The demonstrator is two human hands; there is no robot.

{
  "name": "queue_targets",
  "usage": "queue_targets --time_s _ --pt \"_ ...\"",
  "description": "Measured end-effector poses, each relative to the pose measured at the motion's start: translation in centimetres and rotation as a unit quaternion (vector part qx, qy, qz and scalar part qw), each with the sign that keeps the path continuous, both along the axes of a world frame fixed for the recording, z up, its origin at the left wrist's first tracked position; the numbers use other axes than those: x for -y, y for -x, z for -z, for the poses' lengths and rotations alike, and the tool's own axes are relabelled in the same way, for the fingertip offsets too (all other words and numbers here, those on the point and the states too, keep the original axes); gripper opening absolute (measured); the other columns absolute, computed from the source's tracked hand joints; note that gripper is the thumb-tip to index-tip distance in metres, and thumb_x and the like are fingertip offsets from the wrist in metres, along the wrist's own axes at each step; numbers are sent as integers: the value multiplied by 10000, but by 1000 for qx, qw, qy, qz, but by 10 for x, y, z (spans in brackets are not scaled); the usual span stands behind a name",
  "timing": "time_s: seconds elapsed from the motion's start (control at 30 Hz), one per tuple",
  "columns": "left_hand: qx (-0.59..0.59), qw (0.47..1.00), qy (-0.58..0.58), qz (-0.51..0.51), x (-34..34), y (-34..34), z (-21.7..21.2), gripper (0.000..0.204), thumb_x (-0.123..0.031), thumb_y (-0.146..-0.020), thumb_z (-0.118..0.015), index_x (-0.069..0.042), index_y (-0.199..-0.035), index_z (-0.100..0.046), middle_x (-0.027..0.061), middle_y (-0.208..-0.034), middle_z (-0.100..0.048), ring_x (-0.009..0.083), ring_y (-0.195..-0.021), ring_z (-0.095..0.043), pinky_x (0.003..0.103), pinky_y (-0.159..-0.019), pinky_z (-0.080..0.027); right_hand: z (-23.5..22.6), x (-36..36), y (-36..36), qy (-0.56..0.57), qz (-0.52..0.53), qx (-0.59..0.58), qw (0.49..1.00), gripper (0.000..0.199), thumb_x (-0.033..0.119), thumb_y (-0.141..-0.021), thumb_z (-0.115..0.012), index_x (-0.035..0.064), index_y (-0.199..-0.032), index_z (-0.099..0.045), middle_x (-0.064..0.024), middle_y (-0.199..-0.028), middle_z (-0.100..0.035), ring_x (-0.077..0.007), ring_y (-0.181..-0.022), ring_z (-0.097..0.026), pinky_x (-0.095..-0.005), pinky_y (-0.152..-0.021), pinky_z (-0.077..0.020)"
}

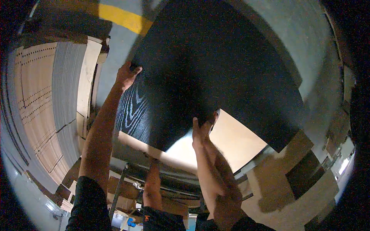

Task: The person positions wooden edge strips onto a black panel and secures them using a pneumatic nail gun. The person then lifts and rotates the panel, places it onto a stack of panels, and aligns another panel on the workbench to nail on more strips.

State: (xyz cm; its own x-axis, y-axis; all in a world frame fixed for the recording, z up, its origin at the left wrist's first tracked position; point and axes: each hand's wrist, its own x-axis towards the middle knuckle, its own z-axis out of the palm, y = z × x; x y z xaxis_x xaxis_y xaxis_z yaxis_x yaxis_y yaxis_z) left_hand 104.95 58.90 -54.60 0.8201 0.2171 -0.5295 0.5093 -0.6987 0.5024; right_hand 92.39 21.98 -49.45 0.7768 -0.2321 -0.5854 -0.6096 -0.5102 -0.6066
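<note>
A large black panel point(231, 73) with wood-grain texture fills the middle, tilted in front of me. My left hand point(129, 75) is closed on its left edge, the thumb lying over the surface. My right hand point(203, 129) grips the near edge with the thumb up; its other fingers are partly hidden. Beneath the black panel a smooth, pale cream board point(239, 140) shows, brightly lit. A deep shadow crosses the black panel's middle and hides its grain there.
Stacked brown and grey boards point(69, 96) rise at the left. Brown cardboard point(269, 177) lies at the lower right. A yellow stripe point(125, 18) crosses the grey floor point(119, 44). Near the bottom, a bare limb point(152, 188) emerges from a black garment beside a thin pole point(118, 190).
</note>
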Motion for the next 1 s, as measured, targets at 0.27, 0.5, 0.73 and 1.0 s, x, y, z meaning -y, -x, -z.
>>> queue_targets --time_s 0.27,0.5,0.73,1.0 --pt "47 997 69 6 -17 13 1 571 -429 -920 -635 26 -1254 -557 231 -1183 -648 365 -1124 -613 402 -941 -482 11 8 13 -203 158 25 966 868 92 -912 -620 44 -1549 -32 -138 -1625 -4 -295 -1490 -31 -397 -1211 -42" --pt "-123 990 47 -55 -34 188 -20 384 -340 -938 -649 -35 -1170 -615 118 -1088 -687 235 -1038 -629 352 -928 -479 23 -1 111 -165 201 -132 957 670 318 -981 -550 30 -1510 -255 -123 -1524 -322 -270 -1376 -315 -368 -1145 -222" --pt "5 955 242 -173 -67 252 -5 431 -423 -886 -700 -40 -1080 -666 105 -1024 -711 230 -968 -648 350 -868 -496 26 -27 131 -203 221 -111 947 572 386 -968 -618 26 -1391 -480 -40 -1255 -592 -169 -1050 -523 -328 -949 -407" --pt "-120 982 106 -101 -56 235 -15 553 -496 -876 -684 -18 -1151 -652 143 -1103 -699 266 -1039 -641 365 -915 -490 26 -21 137 -167 204 -129 956 694 538 -961 -547 -30 -1351 -471 -100 -1247 -572 -224 -1089 -525 -341 -957 -424"
